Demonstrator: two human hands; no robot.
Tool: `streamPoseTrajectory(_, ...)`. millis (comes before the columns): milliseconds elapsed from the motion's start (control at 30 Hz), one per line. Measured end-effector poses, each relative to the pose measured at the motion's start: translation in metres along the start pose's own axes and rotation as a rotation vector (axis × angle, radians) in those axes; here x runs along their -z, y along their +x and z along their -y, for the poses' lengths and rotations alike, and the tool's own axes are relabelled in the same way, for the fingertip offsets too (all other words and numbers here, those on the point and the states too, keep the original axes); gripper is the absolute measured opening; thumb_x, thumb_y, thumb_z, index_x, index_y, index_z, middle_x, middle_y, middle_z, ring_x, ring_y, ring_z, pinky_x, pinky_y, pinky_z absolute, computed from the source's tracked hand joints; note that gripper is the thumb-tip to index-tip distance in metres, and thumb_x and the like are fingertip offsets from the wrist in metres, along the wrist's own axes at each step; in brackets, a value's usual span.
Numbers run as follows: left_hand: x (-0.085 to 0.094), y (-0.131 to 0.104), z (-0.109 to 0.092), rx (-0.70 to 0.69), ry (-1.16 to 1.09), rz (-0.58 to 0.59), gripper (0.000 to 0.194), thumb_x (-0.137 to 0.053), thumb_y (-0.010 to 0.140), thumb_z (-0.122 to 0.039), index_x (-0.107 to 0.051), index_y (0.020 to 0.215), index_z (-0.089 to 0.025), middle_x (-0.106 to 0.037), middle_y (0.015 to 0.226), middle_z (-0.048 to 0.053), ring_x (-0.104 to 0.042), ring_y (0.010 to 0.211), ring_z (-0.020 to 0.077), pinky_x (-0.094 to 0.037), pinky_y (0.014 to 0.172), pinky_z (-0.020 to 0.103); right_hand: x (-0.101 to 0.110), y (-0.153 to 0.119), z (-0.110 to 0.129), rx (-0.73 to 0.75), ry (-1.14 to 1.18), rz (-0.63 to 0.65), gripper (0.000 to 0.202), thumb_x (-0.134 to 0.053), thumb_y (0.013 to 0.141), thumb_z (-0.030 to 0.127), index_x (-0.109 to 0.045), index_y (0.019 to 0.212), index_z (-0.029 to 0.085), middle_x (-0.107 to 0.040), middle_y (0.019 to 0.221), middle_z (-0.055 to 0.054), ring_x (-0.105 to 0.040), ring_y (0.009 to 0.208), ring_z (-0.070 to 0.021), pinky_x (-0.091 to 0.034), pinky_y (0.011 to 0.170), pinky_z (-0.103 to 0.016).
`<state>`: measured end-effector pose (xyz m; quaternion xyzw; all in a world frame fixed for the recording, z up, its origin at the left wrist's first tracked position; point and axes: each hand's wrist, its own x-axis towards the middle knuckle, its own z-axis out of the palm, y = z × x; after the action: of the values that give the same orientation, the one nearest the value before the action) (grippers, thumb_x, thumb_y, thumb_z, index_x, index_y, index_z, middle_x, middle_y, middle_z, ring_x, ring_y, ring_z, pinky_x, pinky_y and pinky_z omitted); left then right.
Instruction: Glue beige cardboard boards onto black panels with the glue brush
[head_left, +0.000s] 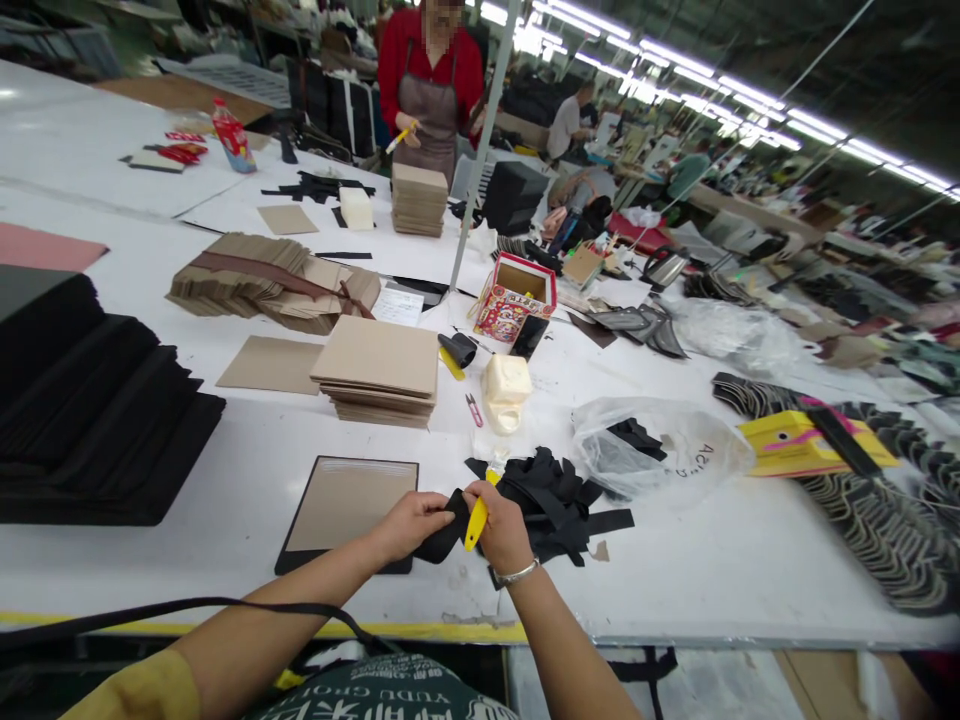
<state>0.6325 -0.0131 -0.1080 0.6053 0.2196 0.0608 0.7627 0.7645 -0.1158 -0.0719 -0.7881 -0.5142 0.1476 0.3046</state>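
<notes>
My left hand (415, 522) pinches the edge of a black strip (441, 540) near the front of the table. In my right hand (501, 525) is a yellow-handled brush (477, 518), its bristles pointing away from me; these fingers also meet the far end of the black strip. Left of my hands lies a beige board (352, 500) on a larger black sheet (294, 562). A loose heap of black strips (551, 500) spreads just right of my right hand. Beyond it stands a cream plastic container (506, 385), with small red snips (474, 410) beside it.
A tall stack of black sheets (90, 420) fills the left side. Beige boards (377, 360) are stacked ahead, near a red box (514, 300) and a pole (484, 150). A plastic bag (660, 450) and yellow box (814, 443) lie right. Across the table stands a person (429, 90).
</notes>
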Motion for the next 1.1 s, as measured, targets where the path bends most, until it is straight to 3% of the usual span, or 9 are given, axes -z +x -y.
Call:
streamPoseTrajectory(167,-0.011,-0.002,-0.005,-0.012,-0.126,-0.036,0.056,-0.067,0.067,-0.03,-0.048,0.119,-0.017,-0.047,0.062,-0.006,-0.041,0.053,0.0071,-0.03,0.051,0.019,0.009,-0.002,-0.007,0.022,-0.226,-0.028,0.024,-0.039,0.09,0.034,-0.056,0.083,0.018,-0.059,0.06,0.0,-0.056,0.053,-0.0115,-0.033,0.049,-0.019)
streamPoseTrajectory(333,-0.02,0.0,-0.013,0.073,-0.183,0.115,0.033,-0.062,0.069,-0.042,-0.061,0.083,-0.012,-0.057,0.068,0.0,-0.047,0.058,0.0101,-0.036,0.056,0.022,0.016,-0.005,-0.014,0.128,-0.484,-0.097,0.034,-0.035,0.092,0.034,-0.062,0.081,0.017,-0.057,0.054,-0.003,-0.055,0.05,-0.0134,-0.033,0.048,-0.021)
streamPoseTrajectory(533,-0.035,0.021,0.016,0.084,0.212,0.144,0.034,-0.057,0.071,-0.045,-0.054,0.057,-0.014,-0.042,0.048,-0.005,-0.041,0.048,0.009,-0.03,0.046,0.021,0.064,-0.001,-0.031,0.095,-0.585,-0.365,0.031,-0.037,0.091,0.032,-0.062,0.105,0.017,-0.065,0.075,-0.009,-0.059,0.065,-0.0174,-0.043,0.061,-0.026)
streamPoseTrajectory(633,-0.038,0.039,0.035,0.032,0.324,0.111,0.03,-0.058,0.071,-0.042,-0.059,0.057,-0.016,-0.054,0.06,0.0,-0.054,0.068,0.0161,-0.042,0.064,0.025,0.097,0.003,-0.039,0.048,-0.635,-0.452,0.031,-0.038,0.09,0.034,-0.063,0.098,0.017,-0.065,0.072,-0.007,-0.059,0.062,-0.0166,-0.042,0.059,-0.025)
streamPoseTrajectory(733,-0.033,0.053,0.043,0.012,0.359,0.062,0.034,-0.069,0.06,-0.039,-0.067,0.087,-0.018,-0.059,0.108,0.01,-0.045,0.112,0.0286,-0.032,0.096,0.036,0.113,0.003,-0.042,0.008,-0.643,-0.455,0.032,-0.038,0.09,0.035,-0.062,0.096,0.016,-0.065,0.071,-0.006,-0.059,0.059,-0.0166,-0.042,0.056,-0.025)
streamPoseTrajectory(833,-0.025,0.058,0.032,-0.056,0.399,0.022,0.087,-0.075,0.052,-0.042,-0.042,0.129,-0.018,-0.032,0.141,0.015,-0.023,0.13,0.032,-0.018,0.106,0.044,0.103,0.0,-0.036,0.034,-0.491,-0.348,0.027,-0.039,0.09,0.032,-0.06,0.098,0.018,-0.067,0.079,-0.005,-0.062,0.068,-0.0164,-0.045,0.062,-0.025)
streamPoseTrajectory(933,-0.024,0.052,0.01,-0.233,0.401,0.016,0.104,-0.076,0.052,-0.043,-0.026,0.138,-0.017,-0.022,0.146,0.014,-0.021,0.132,0.0296,-0.016,0.108,0.043,0.071,-0.004,-0.019,0.067,-0.245,-0.207,0.019,-0.044,0.088,0.029,-0.06,0.094,0.02,-0.066,0.084,-0.003,-0.062,0.076,-0.015,-0.047,0.069,-0.024)
streamPoseTrajectory(1000,-0.025,0.044,0.0,-0.265,0.335,0.053,0.083,-0.075,0.055,-0.039,-0.043,0.129,-0.017,-0.041,0.136,0.012,-0.036,0.123,0.0285,-0.027,0.103,0.04,0.046,-0.006,-0.004,0.074,-0.116,-0.154,0.015,-0.048,0.086,0.029,-0.06,0.091,0.021,-0.065,0.083,-0.002,-0.062,0.076,-0.015,-0.048,0.07,-0.025)
streamPoseTrajectory(1100,-0.016,0.026,0.0,-0.075,0.149,0.171,0.033,-0.069,0.064,-0.036,-0.066,0.088,-0.014,-0.067,0.087,0.004,-0.059,0.082,0.0204,-0.045,0.076,0.03,0.017,-0.005,0.016,0.083,-0.005,-0.213,0.012,-0.051,0.084,0.029,-0.058,0.09,0.021,-0.064,0.083,-0.004,-0.061,0.077,-0.0158,-0.049,0.072,-0.027)
